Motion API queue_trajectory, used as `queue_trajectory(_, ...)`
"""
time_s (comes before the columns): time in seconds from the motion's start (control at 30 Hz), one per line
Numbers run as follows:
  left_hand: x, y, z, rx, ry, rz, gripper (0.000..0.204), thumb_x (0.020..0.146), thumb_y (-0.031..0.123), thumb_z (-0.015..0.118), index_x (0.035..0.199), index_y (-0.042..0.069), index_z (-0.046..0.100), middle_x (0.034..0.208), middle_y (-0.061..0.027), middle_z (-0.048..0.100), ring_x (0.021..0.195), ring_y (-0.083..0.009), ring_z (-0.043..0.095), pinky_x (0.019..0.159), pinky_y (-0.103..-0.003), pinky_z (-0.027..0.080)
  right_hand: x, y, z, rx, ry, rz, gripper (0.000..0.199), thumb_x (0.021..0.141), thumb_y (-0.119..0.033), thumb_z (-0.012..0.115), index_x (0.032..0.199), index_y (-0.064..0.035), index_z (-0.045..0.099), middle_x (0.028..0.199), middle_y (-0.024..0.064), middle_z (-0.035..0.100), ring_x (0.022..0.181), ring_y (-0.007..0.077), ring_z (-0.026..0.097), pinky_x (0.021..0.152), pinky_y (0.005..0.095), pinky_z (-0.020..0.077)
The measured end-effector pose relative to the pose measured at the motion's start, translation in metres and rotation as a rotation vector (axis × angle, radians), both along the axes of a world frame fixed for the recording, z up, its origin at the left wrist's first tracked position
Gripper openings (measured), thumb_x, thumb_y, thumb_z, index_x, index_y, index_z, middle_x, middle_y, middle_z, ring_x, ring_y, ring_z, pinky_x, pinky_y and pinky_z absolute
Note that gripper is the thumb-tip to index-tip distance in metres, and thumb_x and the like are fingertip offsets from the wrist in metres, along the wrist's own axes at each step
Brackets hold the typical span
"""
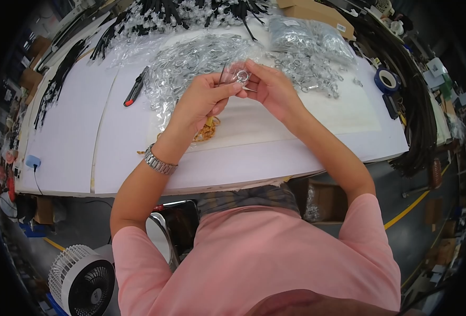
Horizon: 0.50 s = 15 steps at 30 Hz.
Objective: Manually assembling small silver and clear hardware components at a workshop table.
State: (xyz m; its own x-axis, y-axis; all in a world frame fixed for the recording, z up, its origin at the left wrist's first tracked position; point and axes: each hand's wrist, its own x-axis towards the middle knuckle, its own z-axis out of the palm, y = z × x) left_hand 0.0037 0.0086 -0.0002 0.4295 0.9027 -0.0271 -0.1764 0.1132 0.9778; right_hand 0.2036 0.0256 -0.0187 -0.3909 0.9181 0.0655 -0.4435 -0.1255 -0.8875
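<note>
White tabletop [59,137]: left hand [205,96], right hand [273,89] pinching clear bag [234,70]; ring [242,77] faces camera, long axis unclear

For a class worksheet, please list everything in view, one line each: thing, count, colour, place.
Ring in clear plastic: one visible, silver, between the hands
Bagged metal pieces: many, silver, table centre and far side
Straps: many, black, table's left and far edge
Utility knife: one, black and red, left of centre
Stringy bundle: one, yellow, below left hand
Tape roll: one, blue, right end
Cardboard box: one, brown, table's far right
Long strips: many, black, right edge
Small block: one, light blue, left end
Table: one, white, in front
Fan: one, white and black, lower left
Surrounding clutter: uncountable, mixed, picture's rim
Wristwatch: one, silver, left wrist
Shirt: one, pink, torso
Left hand: one, bare, centre
Right hand: one, bare, centre
</note>
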Motion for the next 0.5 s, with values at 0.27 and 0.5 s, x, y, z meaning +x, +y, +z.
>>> queue_trajectory(0.27,-0.008,0.0,0.003,0.064,0.095,0.02,0.021,0.094,0.013,0.071,0.107,-0.003,0.066,0.093,-0.0105,0.075,0.047,0.0,0.038,0.041,-0.017,0.025,0.003,-0.003,0.004,-0.079,0.069,-0.052,0.029,0.104,-0.028,0.059,0.114,-0.0021,0.069,0.11,0.0111,0.073,0.101,0.021,0.069,0.099,0.0363,0.0532)
queue_trajectory(0.5,-0.007,0.001,0.009,0.081,0.193,0.147,0.024,0.096,0.02,0.071,0.109,-0.001,0.072,0.089,-0.0053,0.073,0.048,0.0014,0.037,0.041,-0.017,0.026,0.01,-0.004,0.003,-0.144,0.111,-0.168,0.029,0.104,-0.029,0.061,0.117,-0.0031,0.067,0.12,0.0124,0.072,0.112,0.0228,0.069,0.101,0.0366,0.0518)
